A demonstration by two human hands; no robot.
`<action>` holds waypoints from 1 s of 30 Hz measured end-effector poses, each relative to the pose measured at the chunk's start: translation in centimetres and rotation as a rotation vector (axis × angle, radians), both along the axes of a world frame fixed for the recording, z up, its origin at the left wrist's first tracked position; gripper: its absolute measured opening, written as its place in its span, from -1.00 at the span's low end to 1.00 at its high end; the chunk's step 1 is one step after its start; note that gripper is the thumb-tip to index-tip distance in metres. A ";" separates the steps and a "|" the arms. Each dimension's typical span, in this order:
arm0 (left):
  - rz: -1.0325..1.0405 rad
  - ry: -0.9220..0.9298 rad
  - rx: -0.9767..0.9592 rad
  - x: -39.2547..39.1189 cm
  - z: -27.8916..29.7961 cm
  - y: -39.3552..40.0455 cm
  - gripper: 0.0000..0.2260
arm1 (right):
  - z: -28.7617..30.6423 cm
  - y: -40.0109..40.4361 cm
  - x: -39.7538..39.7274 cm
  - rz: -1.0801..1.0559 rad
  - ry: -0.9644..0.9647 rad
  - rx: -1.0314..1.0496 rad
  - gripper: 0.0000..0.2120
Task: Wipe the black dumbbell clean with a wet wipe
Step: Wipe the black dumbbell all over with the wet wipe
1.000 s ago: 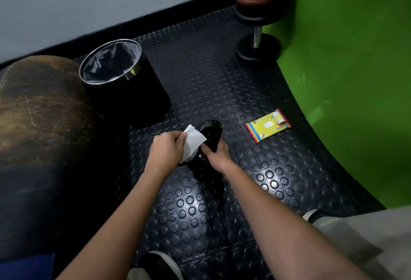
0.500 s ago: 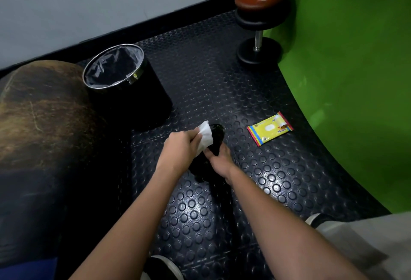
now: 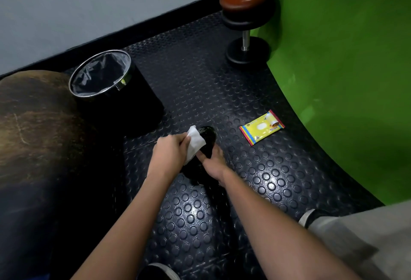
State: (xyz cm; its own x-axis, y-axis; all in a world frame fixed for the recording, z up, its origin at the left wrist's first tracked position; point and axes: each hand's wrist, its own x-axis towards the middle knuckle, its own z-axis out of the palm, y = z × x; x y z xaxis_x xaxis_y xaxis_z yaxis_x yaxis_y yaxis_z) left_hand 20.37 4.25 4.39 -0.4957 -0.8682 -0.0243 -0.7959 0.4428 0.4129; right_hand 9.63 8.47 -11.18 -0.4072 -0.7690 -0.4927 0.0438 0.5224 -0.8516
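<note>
On the studded black floor mat (image 3: pixel 255 179), the left hand (image 3: pixel 171 153) pinches the wet wipe (image 3: pixel 195 140) against the black dumbbell (image 3: pixel 208 138); the right hand (image 3: pixel 213 164) grips it underneath. Best to rotate it, pressing firmly.

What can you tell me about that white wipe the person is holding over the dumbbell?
The wet wipe is a thin, white, soft-looking sheet, crumpled and folded, not spread flat. The left hand grips its lower part, so part of it is hidden in the fingers; a loose corner sticks up toward the bin side. It lies against the upper end of the black dumbbell, which the right hand holds lower down. Whether it is damp or dirty cannot be told.
</note>
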 end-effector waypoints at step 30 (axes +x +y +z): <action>-0.070 -0.051 -0.079 -2.2 0.0 -0.1 -0.75 | 0.3 -0.1 0.4 -0.024 0.026 0.013 -0.27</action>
State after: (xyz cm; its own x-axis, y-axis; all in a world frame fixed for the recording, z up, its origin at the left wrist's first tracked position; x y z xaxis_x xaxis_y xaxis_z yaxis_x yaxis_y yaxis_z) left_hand 18.17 4.10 4.43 -0.5551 -0.8316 0.0165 -0.7807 0.5278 0.3345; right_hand 9.99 8.33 -10.90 -0.4381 -0.7527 -0.4914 0.0340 0.5324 -0.8458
